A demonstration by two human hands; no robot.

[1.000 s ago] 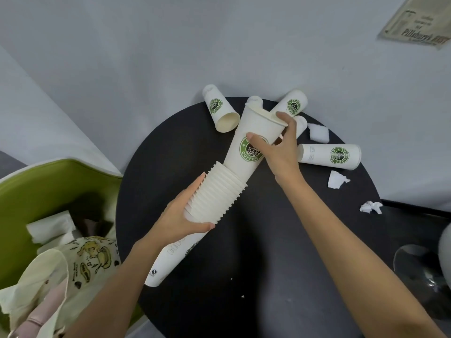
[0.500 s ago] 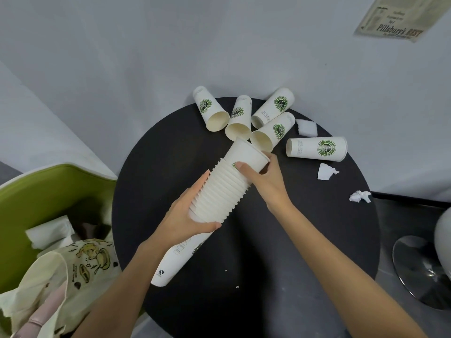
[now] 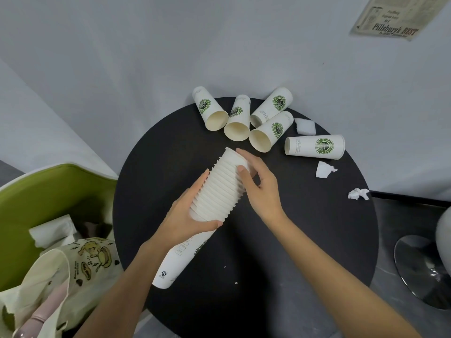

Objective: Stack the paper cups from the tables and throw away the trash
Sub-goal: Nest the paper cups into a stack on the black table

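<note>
A: Where are the cups at this point?

B: Most are nested. The stack of cups (image 3: 219, 189) is held slanted over the black table (image 3: 292, 240), with its base toward the near edge. The left hand (image 3: 188, 215) wraps round its middle, thumb on the near side and fingers up the far side. The right hand (image 3: 261, 189) grips the top end, thumb on the rims and fingers curled over the top cup's mouth.

A: What is left?

B: Five loose cups (image 3: 271, 131) lie on their sides at the far edge, just beyond the stack. Three scraps of paper (image 3: 324, 169) sit on the right part of the table, well apart from both hands.

A: Past halfway, then?

B: On stacking, I judge so: many rims are nested, with five to go. The trash looks untouched. The green tub (image 3: 48, 191) at the left holds tissues, but I cannot tell whether it is the bin.
</note>
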